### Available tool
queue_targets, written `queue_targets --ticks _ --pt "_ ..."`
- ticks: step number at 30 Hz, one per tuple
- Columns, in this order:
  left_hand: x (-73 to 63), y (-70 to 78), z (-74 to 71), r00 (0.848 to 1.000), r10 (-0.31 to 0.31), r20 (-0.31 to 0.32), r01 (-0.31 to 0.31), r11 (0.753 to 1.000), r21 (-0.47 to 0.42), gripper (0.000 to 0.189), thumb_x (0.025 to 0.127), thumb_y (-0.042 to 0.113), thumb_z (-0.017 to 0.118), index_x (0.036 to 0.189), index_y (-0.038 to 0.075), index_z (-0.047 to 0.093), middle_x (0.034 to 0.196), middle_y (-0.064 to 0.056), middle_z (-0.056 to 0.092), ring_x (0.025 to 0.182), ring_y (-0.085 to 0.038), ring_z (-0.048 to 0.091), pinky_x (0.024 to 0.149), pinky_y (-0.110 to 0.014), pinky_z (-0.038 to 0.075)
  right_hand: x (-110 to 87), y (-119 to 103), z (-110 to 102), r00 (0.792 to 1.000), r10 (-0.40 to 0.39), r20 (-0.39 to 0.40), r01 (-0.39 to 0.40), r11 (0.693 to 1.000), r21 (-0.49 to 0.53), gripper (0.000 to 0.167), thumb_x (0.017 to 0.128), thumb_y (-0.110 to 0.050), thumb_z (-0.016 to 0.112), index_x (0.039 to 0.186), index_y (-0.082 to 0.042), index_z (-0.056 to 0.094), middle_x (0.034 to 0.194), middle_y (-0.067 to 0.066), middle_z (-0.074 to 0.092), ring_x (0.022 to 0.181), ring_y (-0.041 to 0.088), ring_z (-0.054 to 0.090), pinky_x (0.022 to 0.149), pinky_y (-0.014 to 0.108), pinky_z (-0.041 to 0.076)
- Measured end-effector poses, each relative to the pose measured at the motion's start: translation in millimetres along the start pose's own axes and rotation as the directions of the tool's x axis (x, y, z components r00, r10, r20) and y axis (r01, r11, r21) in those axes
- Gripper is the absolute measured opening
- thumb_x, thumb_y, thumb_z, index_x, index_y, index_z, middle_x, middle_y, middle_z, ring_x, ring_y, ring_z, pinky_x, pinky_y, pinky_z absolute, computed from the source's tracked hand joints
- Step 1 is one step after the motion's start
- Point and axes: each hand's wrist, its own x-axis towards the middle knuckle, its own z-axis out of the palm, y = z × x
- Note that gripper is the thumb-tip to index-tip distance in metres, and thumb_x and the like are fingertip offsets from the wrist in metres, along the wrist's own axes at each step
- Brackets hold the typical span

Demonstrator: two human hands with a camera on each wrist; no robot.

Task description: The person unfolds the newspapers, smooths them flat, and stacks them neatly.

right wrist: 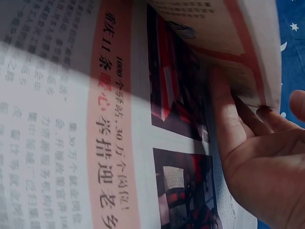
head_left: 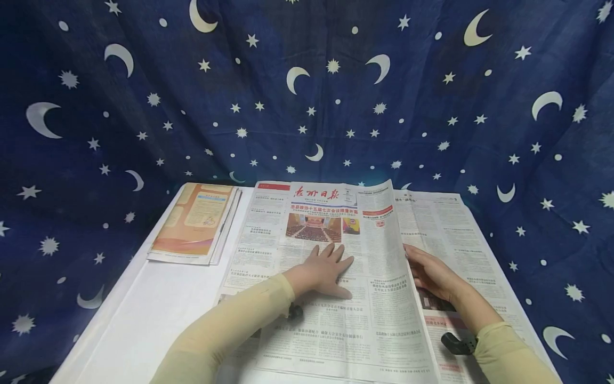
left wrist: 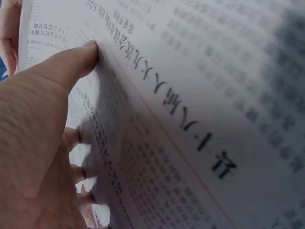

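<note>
A printed newspaper [head_left: 312,320] with a red masthead and a photo of a large hall lies spread on the table. My left hand [head_left: 325,272] rests palm down on its front page, fingers spread; the left wrist view shows the thumb [left wrist: 78,59] lying along the print. At the right edge of the upper sheet, slightly raised, is my right hand [head_left: 434,274]. In the right wrist view, its fingers [right wrist: 226,112] reach to the underside of that sheet, and some fingertips are hidden at the paper's edge. Beneath lies another newspaper page [right wrist: 114,143] with a pink headline band and photos.
To the left, a small stack of papers with an orange cover [head_left: 192,221] lies on the white table [head_left: 163,314]. A dark blue cloth [head_left: 268,69] with moons and stars hangs behind the table and beside it. Black wrist devices [head_left: 458,344] sit at both wrists.
</note>
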Motion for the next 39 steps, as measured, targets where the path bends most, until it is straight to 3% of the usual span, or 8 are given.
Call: queue_targets --ticks 7,17,28,32,39 --pt "0.9 2.4 -4.4 1.0 -0.005 0.004 0.005 1.0 0.028 0.102 0.084 0.085 0.052 0.165 0.034 0.018 0.172 -0.005 0.011 0.156 -0.032 0.009 0.123 -0.059 0.013 -1.0 -1 1 0.998 -0.018 0.064 0.017 1.0 0.02 0.064 0.112 -0.044 0.033 0.166 -0.015 0.015 0.145 0.024 0.048 0.113 0.022 0.065 0.087 0.036 0.059" --pt "2.6 1.5 -1.3 1.0 -0.009 -0.004 0.009 0.999 0.041 0.102 0.083 0.086 0.051 0.165 0.035 0.018 0.171 -0.004 0.012 0.156 -0.031 0.01 0.123 -0.059 0.014 -1.5 0 2 0.997 -0.035 0.071 0.031 0.998 0.046 0.064 0.112 -0.043 0.033 0.166 -0.014 0.013 0.144 0.024 0.047 0.114 0.024 0.065 0.089 0.043 0.059" --pt "0.4 2.2 -1.2 1.0 -0.006 -0.008 0.006 0.999 0.051 0.102 0.084 0.086 0.051 0.165 0.035 0.018 0.171 -0.004 0.013 0.156 -0.031 0.011 0.122 -0.059 0.015 -1.7 0 5 0.997 -0.037 0.068 0.032 0.996 0.081 0.063 0.113 -0.039 0.034 0.166 -0.013 0.013 0.138 0.016 0.054 0.107 0.019 0.066 0.085 0.036 0.06" --pt "-0.5 2.5 -1.8 1.0 -0.01 -0.006 0.01 0.999 0.046 0.102 0.083 0.086 0.051 0.165 0.035 0.018 0.171 -0.004 0.012 0.156 -0.03 0.011 0.123 -0.058 0.015 -1.1 -1 7 0.998 -0.028 0.051 0.025 0.998 0.059 0.063 0.113 -0.04 0.034 0.166 -0.014 0.013 0.14 0.016 0.051 0.108 0.019 0.065 0.085 0.036 0.06" --pt "-2.2 2.0 -2.5 1.0 -0.011 -0.008 0.011 0.999 0.04 0.102 0.084 0.085 0.051 0.165 0.034 0.019 0.171 -0.004 0.013 0.156 -0.031 0.01 0.123 -0.059 0.014 1.8 0 11 0.999 -0.012 0.045 0.008 0.997 0.074 0.065 0.112 -0.044 0.034 0.166 -0.016 0.011 0.156 0.022 0.033 0.122 0.022 0.057 0.092 0.042 0.056"
